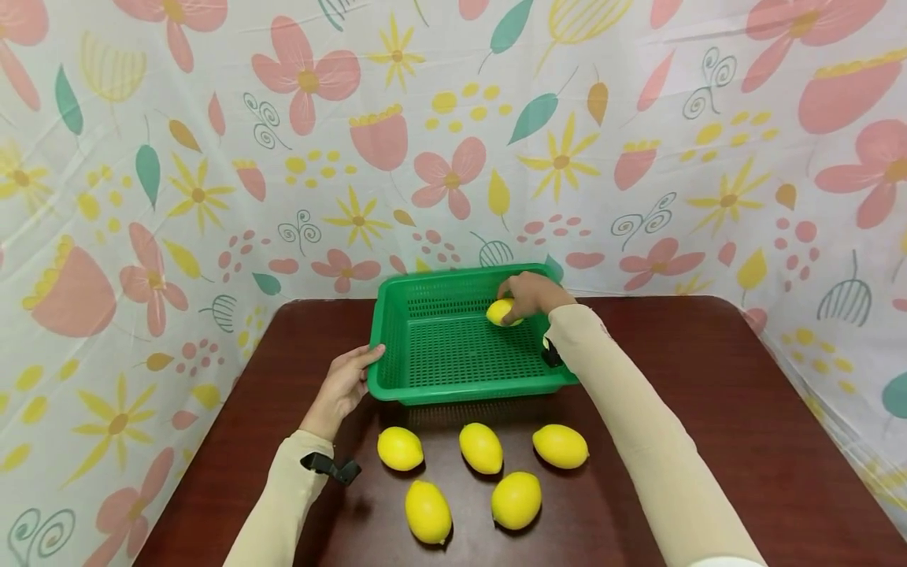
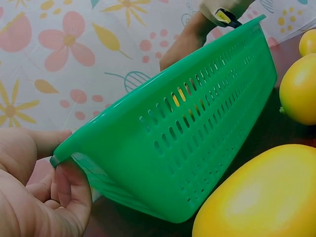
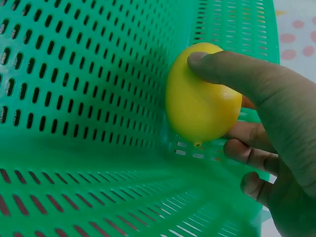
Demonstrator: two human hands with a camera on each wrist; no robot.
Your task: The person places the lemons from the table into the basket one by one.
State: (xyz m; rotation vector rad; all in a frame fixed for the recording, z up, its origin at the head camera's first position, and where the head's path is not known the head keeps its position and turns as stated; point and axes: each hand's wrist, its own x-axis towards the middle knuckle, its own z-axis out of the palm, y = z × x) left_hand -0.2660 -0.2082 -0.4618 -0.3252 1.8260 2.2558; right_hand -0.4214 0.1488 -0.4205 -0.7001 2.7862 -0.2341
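A green plastic basket with slotted walls stands toward the back of the table. My left hand pinches its left rim, thumb on top and fingers curled beneath, as the left wrist view shows. Inside the basket, at the back right, my right hand holds a lemon between thumb and fingers. The lemon is close to the basket's slotted surface. In front of the basket lie several more lemons: three in the nearer-to-basket row, among them one at the left, and two closer to me, one of them at the right.
The dark reddish-brown table extends to both sides of the basket. A flower-printed cloth hangs behind the table and along its sides. Each wrist wears a black strap, plainest on the left wrist.
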